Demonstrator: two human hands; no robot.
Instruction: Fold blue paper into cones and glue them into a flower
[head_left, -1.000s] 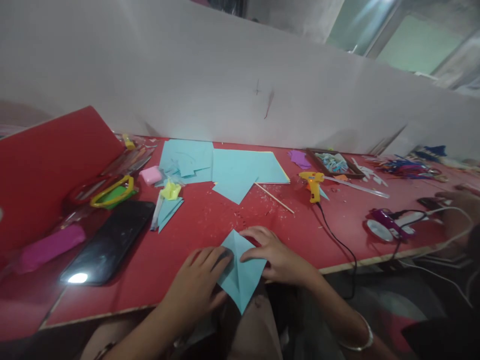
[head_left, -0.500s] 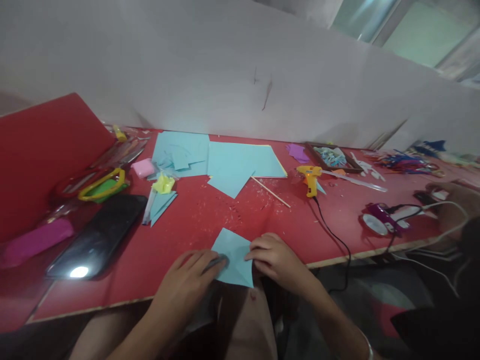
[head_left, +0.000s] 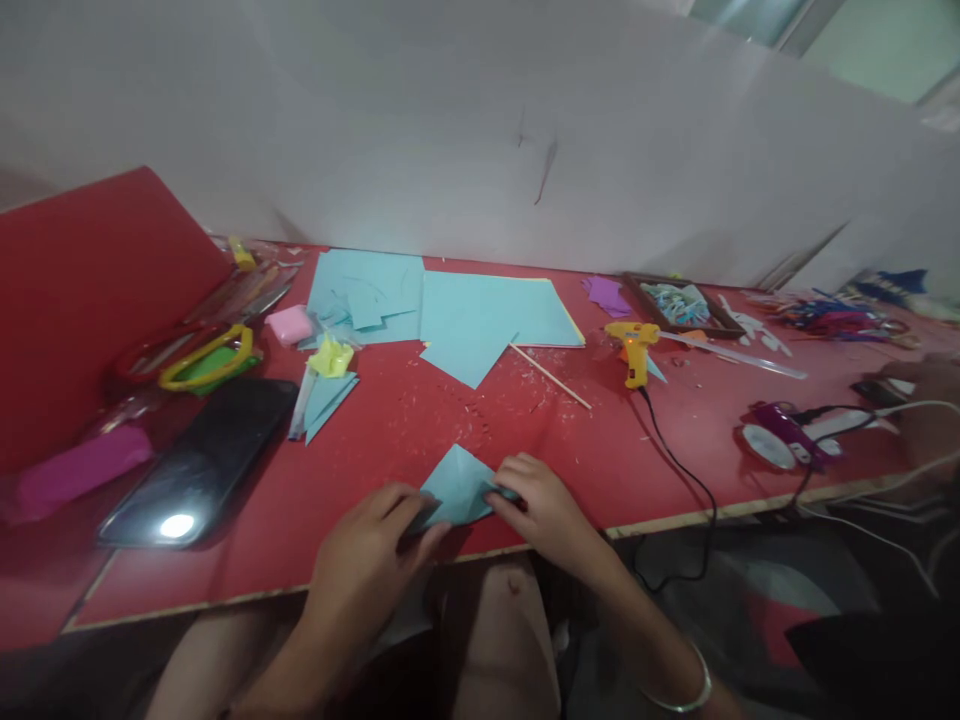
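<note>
Near the table's front edge lies a light blue sheet of paper (head_left: 459, 484), its far corner pointing away from me and its near part folded up. My left hand (head_left: 382, 530) grips the left side of the sheet between thumb and fingers. On the opposite side, my right hand (head_left: 536, 498) pinches the right corner. Parts of the paper's lower edge are hidden under the fingers. Beyond it, a larger blue sheet (head_left: 480, 320) and a thin wooden stick (head_left: 551, 375) rest on the red table (head_left: 390, 430).
A yellow glue gun (head_left: 636, 350) with a black cord stands to the right, near a brown tray (head_left: 637, 290) of scraps. A purple device (head_left: 787, 435) with cables lies farther right. On the left are a black phone (head_left: 217, 440), yellow-handled scissors (head_left: 210, 370) and a pink block (head_left: 289, 325).
The paper's near part has been folded upward, so its near corner no longer hangs toward me. Both hands keep hold at its sides. The view has shifted slightly.
</note>
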